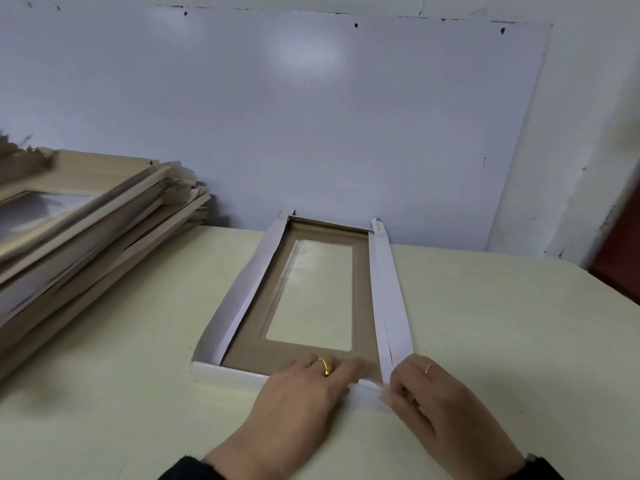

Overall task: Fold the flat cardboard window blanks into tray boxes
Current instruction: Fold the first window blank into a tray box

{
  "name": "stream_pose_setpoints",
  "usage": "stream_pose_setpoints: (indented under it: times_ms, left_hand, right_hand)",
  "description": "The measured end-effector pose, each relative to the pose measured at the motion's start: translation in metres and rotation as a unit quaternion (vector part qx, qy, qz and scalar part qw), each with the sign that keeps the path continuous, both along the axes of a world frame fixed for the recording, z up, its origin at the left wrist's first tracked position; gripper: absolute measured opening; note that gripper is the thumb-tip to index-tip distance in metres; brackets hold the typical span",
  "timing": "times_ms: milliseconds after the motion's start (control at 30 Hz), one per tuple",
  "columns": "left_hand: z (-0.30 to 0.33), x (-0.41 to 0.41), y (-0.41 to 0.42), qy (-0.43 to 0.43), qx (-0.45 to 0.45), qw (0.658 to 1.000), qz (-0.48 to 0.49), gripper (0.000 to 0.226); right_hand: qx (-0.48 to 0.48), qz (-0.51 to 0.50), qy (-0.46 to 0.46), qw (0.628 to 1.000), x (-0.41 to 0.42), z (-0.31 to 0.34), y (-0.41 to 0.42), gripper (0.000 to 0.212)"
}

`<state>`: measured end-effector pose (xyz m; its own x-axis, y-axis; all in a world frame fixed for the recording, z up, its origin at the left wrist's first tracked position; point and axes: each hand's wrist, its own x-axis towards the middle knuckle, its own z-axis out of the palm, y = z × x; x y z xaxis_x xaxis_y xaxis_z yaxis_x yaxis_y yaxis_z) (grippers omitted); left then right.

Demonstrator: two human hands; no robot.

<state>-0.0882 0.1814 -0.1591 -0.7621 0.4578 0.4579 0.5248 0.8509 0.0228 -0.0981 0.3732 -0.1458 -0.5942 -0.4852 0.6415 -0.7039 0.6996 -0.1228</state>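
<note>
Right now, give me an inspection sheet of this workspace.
Surface: pale table, bare where visible.
Job's things: one blank part-folded, long side walls raised, window facing up; stack of blanks at left.
Clutter: nothing seen.
Hands: left hand presses flat on the blank's near edge; right hand pinches the near right corner flap.
Cables: nothing seen.
Surroundings: white board against the wall behind the table.
</note>
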Motion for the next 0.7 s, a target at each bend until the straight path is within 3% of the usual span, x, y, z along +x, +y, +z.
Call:
stream_pose_setpoints:
  times_ms: [100, 300, 367, 433, 500, 533, 600, 700]
  left_hand:
    - [0.001, 0.001, 0.002, 0.043, -0.016, 0.999, -0.018, 0.061]
    - [0.001, 0.0, 0.006, 0.042, -0.062, 0.997, -0.027, 0.018]
    - [0.004, 0.0, 0.006, 0.032, -0.058, 0.998, -0.022, 0.02]
    - [0.006, 0.001, 0.003, 0.031, -0.048, 0.998, -0.031, 0.023]
    - [0.006, 0.001, -0.003, 0.023, -0.036, 0.997, -0.059, 0.021]
    - [0.005, 0.0, -0.007, 0.016, -0.029, 0.997, -0.073, 0.021]
    - [0.006, 0.002, -0.012, 0.013, -0.034, 0.996, -0.084, 0.022]
    - [0.007, 0.003, -0.016, 0.037, -0.072, 0.994, -0.069, 0.027]
  right_hand:
    - [0.058, 0.0, 0.065, 0.996, -0.004, -0.003, 0.001, 0.065]
    - [-0.002, 0.01, 0.084, 0.996, -0.009, -0.009, -0.008, 0.068]
    - [0.01, 0.026, 0.099, 0.995, -0.005, -0.009, -0.008, 0.065]
    - [0.014, 0.044, 0.049, 0.998, 0.0, -0.007, -0.005, 0.051]
    - [-0.055, 0.078, -0.017, 0.995, 0.0, -0.009, 0.003, 0.019]
    - [-0.079, 0.077, -0.039, 0.993, -0.002, -0.009, 0.009, 0.036]
    - [-0.03, 0.049, -0.042, 0.997, -0.011, -0.006, 0.018, 0.061]
    - [0.128, -0.025, -0.021, 0.991, -0.021, 0.0, 0.018, 0.045]
